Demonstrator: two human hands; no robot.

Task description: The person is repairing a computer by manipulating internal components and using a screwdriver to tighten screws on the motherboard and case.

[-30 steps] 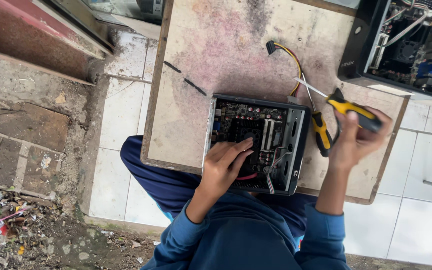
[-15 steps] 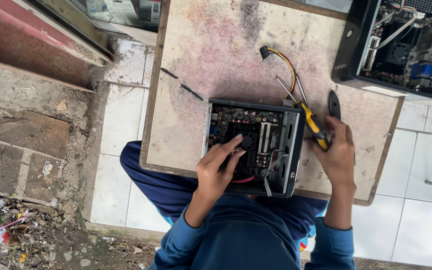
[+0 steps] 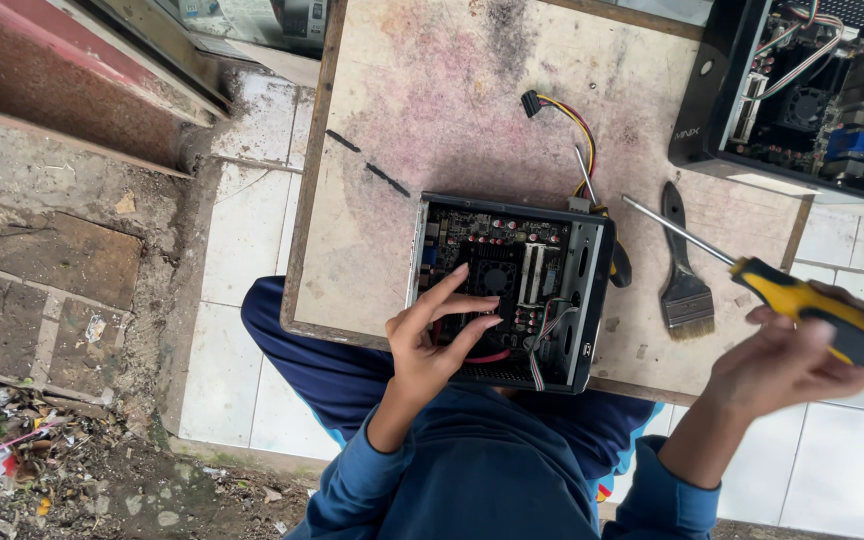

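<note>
Left hand (image 3: 432, 340) rested with fingers spread and unclenched inside the open small computer case (image 3: 507, 290), which sat at the near edge of the wooden board (image 3: 372, 150), fingertips touching the circuit board (image 3: 492, 270). A fingertip could have snagged the loose red wire or bent a component. Right hand (image 3: 787, 365), beyond the board's near right corner, was clamped on the yellow-handled screwdriver (image 3: 802, 300); its raised shaft could have swung into the paintbrush (image 3: 685, 270) or the case.

Left hand (image 3: 432, 335): centre of frame, fingers spread and lightly curled, fingertips pointing right. Right hand (image 3: 787, 360): right edge, raised, closed in a fist-like grip. Both forearms in blue sleeves, rising from bottom centre.
</note>
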